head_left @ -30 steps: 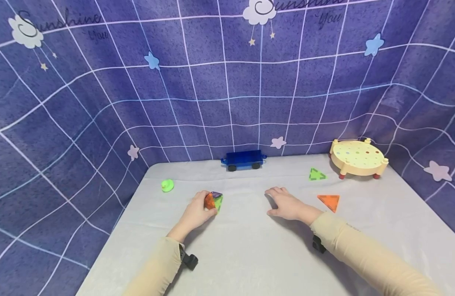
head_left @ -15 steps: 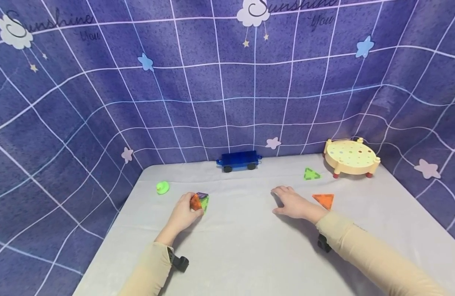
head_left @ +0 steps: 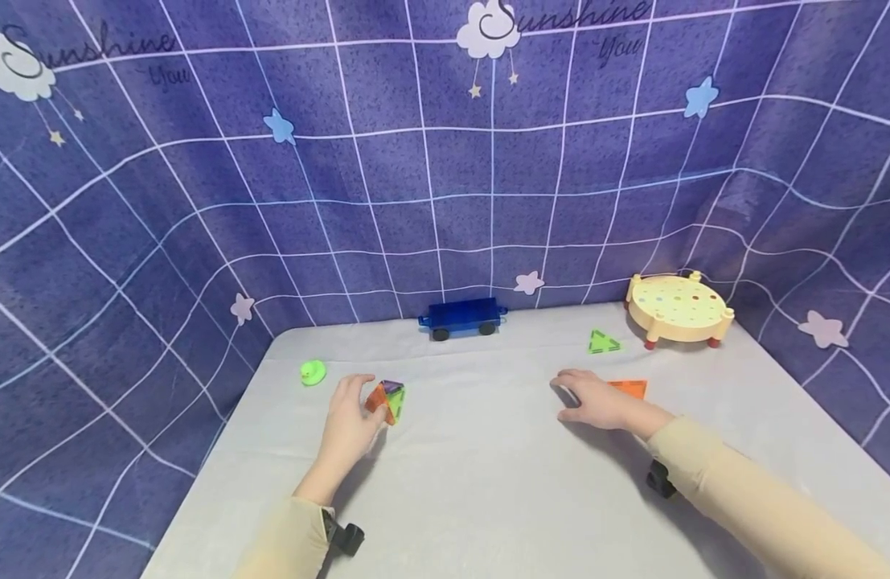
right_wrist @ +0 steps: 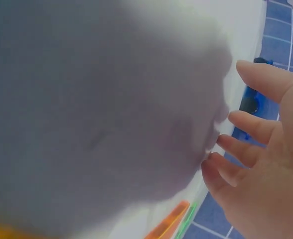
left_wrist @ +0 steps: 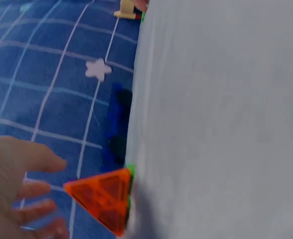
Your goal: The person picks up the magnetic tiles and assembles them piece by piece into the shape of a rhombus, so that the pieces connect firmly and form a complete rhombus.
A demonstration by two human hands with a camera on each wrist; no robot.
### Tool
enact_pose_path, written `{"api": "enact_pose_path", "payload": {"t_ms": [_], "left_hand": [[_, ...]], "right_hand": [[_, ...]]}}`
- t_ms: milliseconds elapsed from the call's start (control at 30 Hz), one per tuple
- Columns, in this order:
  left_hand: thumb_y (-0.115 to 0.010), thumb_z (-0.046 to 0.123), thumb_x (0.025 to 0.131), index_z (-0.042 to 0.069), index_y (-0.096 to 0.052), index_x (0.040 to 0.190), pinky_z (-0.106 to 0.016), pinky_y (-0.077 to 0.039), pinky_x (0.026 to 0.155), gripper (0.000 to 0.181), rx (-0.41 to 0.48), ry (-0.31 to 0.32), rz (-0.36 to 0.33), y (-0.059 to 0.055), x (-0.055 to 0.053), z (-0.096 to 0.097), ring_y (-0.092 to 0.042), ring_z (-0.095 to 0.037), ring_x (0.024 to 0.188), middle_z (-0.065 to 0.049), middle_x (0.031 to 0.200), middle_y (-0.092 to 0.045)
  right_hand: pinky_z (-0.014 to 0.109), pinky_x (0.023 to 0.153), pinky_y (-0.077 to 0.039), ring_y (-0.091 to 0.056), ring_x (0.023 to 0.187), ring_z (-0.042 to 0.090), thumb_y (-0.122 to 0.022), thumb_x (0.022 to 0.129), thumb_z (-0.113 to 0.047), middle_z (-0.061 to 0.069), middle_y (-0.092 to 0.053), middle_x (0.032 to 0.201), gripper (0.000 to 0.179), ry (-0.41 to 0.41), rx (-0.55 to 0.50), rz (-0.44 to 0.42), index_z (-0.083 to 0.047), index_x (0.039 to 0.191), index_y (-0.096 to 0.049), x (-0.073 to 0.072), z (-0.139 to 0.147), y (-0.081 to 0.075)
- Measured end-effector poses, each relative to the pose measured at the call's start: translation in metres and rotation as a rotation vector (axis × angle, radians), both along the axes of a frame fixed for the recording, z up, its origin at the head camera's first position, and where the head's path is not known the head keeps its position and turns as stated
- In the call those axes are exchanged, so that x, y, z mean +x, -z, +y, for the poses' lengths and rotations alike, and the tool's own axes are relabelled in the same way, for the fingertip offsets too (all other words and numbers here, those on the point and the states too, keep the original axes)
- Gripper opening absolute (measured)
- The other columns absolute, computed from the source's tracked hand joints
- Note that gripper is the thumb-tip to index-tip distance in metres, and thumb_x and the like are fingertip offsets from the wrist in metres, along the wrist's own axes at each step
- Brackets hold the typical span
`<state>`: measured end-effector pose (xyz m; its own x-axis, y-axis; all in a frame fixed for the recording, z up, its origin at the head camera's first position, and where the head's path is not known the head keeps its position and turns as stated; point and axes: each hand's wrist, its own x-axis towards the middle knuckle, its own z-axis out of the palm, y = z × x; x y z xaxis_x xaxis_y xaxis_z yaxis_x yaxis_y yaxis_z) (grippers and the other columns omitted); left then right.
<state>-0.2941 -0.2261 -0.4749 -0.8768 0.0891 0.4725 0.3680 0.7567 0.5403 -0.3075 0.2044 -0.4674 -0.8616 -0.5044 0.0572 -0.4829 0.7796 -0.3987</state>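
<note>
In the head view a small pyramid of magnetic tiles (head_left: pixel 382 402), with orange, purple and green triangles showing, stands on the left part of the table. My left hand (head_left: pixel 349 422) is around its near left side, thumb overlapping the orange face. The left wrist view shows its fingers spread, with a gap to the orange tile (left_wrist: pixel 104 196). My right hand (head_left: pixel 592 400) hovers over the table with loosely bent fingers and holds nothing. It partly covers a flat orange triangle tile (head_left: pixel 633 388). Behind that lies a green triangle tile (head_left: pixel 602 342).
A blue wheeled toy wagon (head_left: pixel 462 318) stands along the back edge of the table (head_left: pixel 459 498). At the back right is a cream oval toy table (head_left: pixel 679 310) with red feet. A green toy duck (head_left: pixel 313 372) sits at the left. A purple-blue curtain (head_left: pixel 387 161) hangs behind.
My left hand has loosened its fingers from the tile pyramid, which stays standing. The right hand has moved to the right, now overlapping the flat orange tile. The head view has shifted slightly.
</note>
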Motion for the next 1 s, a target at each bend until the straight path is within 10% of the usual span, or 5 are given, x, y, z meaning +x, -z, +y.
{"api": "enact_pose_path", "payload": {"t_ms": [167, 400, 1000], "left_hand": [[-0.077, 0.002, 0.083, 0.005, -0.068, 0.121, -0.050, -0.051, 0.092, 0.039, -0.034, 0.202, 0.098, -0.008, 0.015, 0.020, -0.064, -0.031, 0.101, -0.011, 0.121, -0.066], [-0.074, 0.011, 0.091, 0.005, -0.063, 0.132, -0.046, -0.049, 0.101, 0.043, -0.150, 0.463, -0.049, 0.001, 0.020, 0.046, -0.062, -0.027, 0.120, -0.007, 0.129, -0.066], [-0.071, 0.017, 0.095, 0.008, -0.062, 0.135, -0.047, -0.043, 0.108, 0.042, -0.241, 0.541, -0.199, 0.012, 0.011, 0.060, -0.058, -0.027, 0.126, -0.007, 0.134, -0.064]], "right_hand": [[0.064, 0.110, -0.032, -0.041, 0.134, 0.055, -0.077, 0.090, -0.020, 0.037, -0.046, 0.143, 0.056, 0.008, 0.016, -0.025, 0.008, 0.135, -0.058, 0.011, 0.011, -0.004], [0.064, 0.109, -0.034, -0.043, 0.133, 0.055, -0.077, 0.090, -0.019, 0.038, -0.046, 0.142, 0.055, 0.036, 0.028, -0.020, 0.007, 0.134, -0.059, 0.022, 0.024, -0.006], [0.066, 0.106, -0.036, -0.043, 0.132, 0.056, -0.077, 0.089, -0.019, 0.040, -0.044, 0.142, 0.059, 0.171, 0.032, -0.024, 0.009, 0.136, -0.056, 0.035, 0.049, 0.002]]}}
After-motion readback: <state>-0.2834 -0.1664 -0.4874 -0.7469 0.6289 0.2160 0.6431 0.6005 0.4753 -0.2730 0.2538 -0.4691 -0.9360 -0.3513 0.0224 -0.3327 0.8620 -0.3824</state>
